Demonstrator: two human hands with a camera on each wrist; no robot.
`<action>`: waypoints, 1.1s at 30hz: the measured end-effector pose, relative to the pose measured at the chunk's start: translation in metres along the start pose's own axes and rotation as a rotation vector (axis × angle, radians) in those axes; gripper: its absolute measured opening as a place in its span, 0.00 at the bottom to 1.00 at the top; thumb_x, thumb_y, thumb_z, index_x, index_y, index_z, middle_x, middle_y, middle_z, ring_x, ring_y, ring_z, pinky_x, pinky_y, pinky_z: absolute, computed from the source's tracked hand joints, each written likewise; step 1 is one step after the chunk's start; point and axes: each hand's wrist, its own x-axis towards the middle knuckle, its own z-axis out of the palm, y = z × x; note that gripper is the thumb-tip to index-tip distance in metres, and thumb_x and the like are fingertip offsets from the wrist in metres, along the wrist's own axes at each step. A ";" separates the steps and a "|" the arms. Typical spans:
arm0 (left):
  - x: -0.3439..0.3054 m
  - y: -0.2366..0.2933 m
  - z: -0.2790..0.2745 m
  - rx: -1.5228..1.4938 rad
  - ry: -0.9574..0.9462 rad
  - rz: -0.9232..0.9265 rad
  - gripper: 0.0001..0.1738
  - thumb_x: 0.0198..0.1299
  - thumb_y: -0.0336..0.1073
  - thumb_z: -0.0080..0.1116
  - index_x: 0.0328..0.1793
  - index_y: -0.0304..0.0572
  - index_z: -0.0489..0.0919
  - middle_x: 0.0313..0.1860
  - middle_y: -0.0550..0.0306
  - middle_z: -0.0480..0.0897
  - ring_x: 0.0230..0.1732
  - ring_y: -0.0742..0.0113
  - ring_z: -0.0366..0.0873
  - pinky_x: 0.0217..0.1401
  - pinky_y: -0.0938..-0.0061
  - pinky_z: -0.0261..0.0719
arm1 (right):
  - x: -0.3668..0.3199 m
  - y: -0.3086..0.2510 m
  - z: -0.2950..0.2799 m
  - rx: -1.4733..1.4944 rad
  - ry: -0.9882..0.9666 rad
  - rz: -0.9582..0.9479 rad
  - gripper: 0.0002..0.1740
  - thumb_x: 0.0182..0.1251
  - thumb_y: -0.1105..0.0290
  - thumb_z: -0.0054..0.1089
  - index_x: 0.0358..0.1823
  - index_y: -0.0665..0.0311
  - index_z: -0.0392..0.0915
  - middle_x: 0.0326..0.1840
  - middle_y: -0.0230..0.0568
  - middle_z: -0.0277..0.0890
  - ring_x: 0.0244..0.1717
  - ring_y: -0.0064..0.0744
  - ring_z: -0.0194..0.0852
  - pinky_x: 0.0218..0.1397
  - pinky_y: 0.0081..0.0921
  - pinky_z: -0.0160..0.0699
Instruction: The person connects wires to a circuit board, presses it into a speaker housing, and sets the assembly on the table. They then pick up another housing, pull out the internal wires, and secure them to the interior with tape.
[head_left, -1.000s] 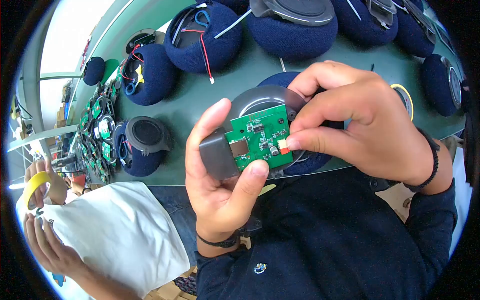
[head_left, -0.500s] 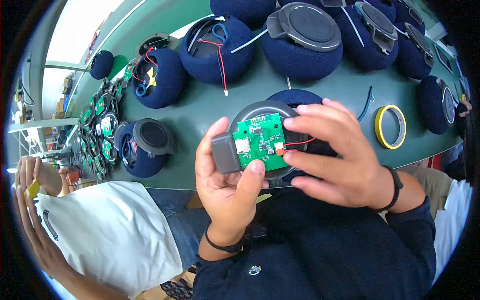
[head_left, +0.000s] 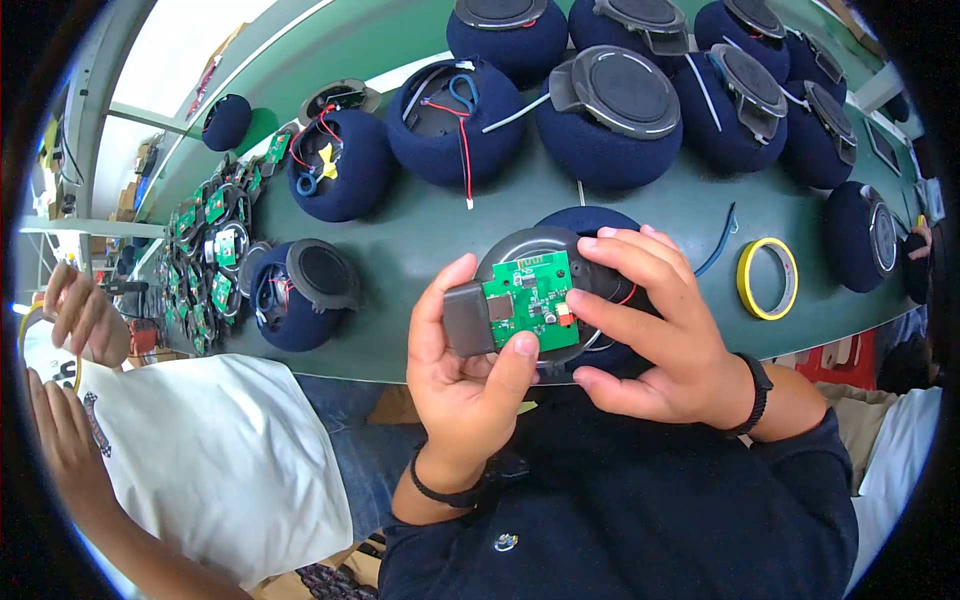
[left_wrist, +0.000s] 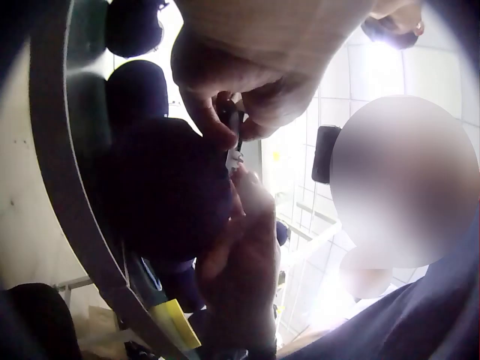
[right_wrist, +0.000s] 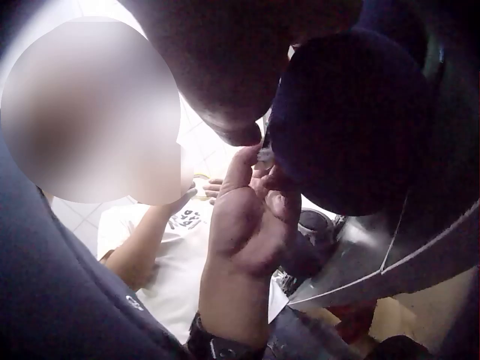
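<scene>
A green circuit board [head_left: 532,305] with a dark block [head_left: 466,319] at its left edge lies face up in the left hand [head_left: 462,375], whose thumb presses on the board's lower edge and fingers curl behind it. The right hand [head_left: 665,335] has its fingers spread, one fingertip touching the board's right edge by a red and white connector [head_left: 565,314]. Behind the board are a round grey part [head_left: 500,250] and a dark blue fabric body [head_left: 590,217]. Dim wrist views show the left hand [left_wrist: 262,71] and right hand [right_wrist: 251,217] close together.
Several blue round units [head_left: 610,130] stand along the back of the green table [head_left: 420,215]. Yellow tape [head_left: 768,279] and a blue cable [head_left: 716,240] lie at the right. Circuit boards [head_left: 215,250] are piled at the left, near a person in a white shirt [head_left: 230,450].
The right hand has let go of the connector and spread its fingers. The board has shifted slightly down in the head view, still in the left hand. The neighbour's hands have moved.
</scene>
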 end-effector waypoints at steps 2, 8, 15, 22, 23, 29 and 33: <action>0.001 0.002 -0.005 0.099 -0.012 0.072 0.40 0.64 0.20 0.65 0.82 0.32 0.60 0.60 0.49 0.81 0.52 0.68 0.85 0.51 0.78 0.84 | 0.000 0.012 0.000 0.150 0.077 0.008 0.32 0.56 0.63 0.78 0.63 0.58 0.81 0.75 0.51 0.70 0.73 0.58 0.70 0.76 0.55 0.65; 0.008 0.015 -0.009 0.512 -0.046 0.344 0.33 0.60 0.17 0.63 0.74 0.25 0.72 0.60 0.37 0.85 0.62 0.58 0.83 0.69 0.66 0.78 | 0.005 0.026 -0.017 0.026 -0.015 -0.076 0.18 0.62 0.68 0.74 0.53 0.62 0.85 0.69 0.48 0.77 0.71 0.56 0.72 0.71 0.48 0.72; 0.025 0.008 -0.015 0.453 -0.137 0.581 0.26 0.57 0.14 0.62 0.63 0.30 0.78 0.63 0.32 0.82 0.62 0.50 0.84 0.69 0.61 0.79 | 0.002 0.024 -0.015 0.011 0.027 -0.040 0.15 0.64 0.69 0.72 0.51 0.65 0.85 0.70 0.51 0.75 0.71 0.57 0.73 0.72 0.47 0.72; 0.051 -0.026 -0.020 0.310 -0.306 0.654 0.23 0.53 0.14 0.67 0.55 0.39 0.79 0.74 0.26 0.74 0.77 0.38 0.72 0.78 0.55 0.70 | -0.007 0.036 -0.013 0.598 0.146 0.165 0.28 0.65 0.66 0.74 0.64 0.64 0.76 0.73 0.51 0.74 0.74 0.52 0.72 0.78 0.41 0.67; 0.055 -0.033 -0.019 0.292 -0.343 0.631 0.22 0.54 0.14 0.66 0.53 0.40 0.78 0.74 0.27 0.74 0.78 0.38 0.70 0.79 0.54 0.68 | -0.005 0.035 -0.015 0.594 0.144 0.160 0.28 0.65 0.66 0.74 0.64 0.64 0.76 0.73 0.51 0.74 0.74 0.52 0.72 0.78 0.41 0.67; 0.069 -0.028 -0.014 0.331 -0.333 0.623 0.19 0.70 0.26 0.61 0.63 0.43 0.69 0.75 0.29 0.72 0.76 0.42 0.72 0.78 0.52 0.68 | 0.004 0.038 -0.008 0.391 0.068 0.086 0.29 0.62 0.65 0.77 0.63 0.64 0.77 0.70 0.49 0.77 0.74 0.48 0.72 0.77 0.41 0.67; 0.074 -0.018 -0.013 0.181 -0.435 0.424 0.22 0.70 0.21 0.55 0.68 0.39 0.68 0.74 0.33 0.74 0.76 0.44 0.73 0.77 0.54 0.71 | 0.013 0.027 -0.008 0.429 0.085 0.139 0.31 0.62 0.66 0.77 0.65 0.66 0.76 0.68 0.48 0.79 0.71 0.44 0.76 0.75 0.41 0.69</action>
